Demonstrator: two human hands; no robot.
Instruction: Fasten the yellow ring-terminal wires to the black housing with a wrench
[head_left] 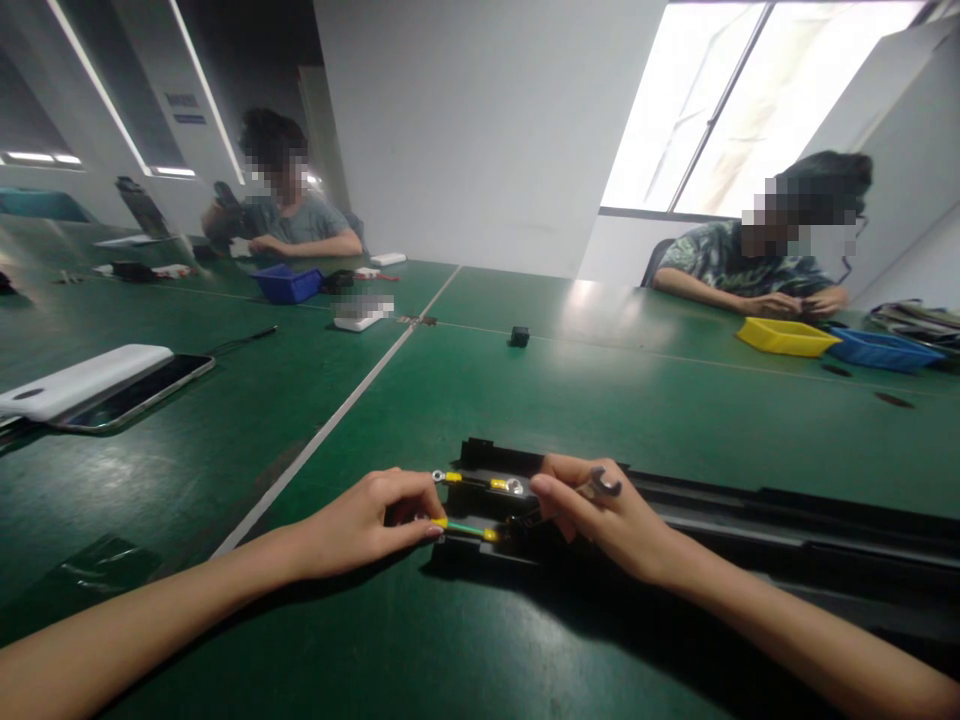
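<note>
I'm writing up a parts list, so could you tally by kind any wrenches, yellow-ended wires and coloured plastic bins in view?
Wrench: 1, in the right hand
Wires: 2, the green wire at the left hand and the black wire
Bins: 3, the yellow bin, bright blue bin and dark blue bin
Total: 6

The left hand [382, 518] and right hand [609, 515] are seen bare; behind them, the slender left forearm [187, 605] and right forearm [795, 635] are likewise seen uncovered to the edge of view.
</note>
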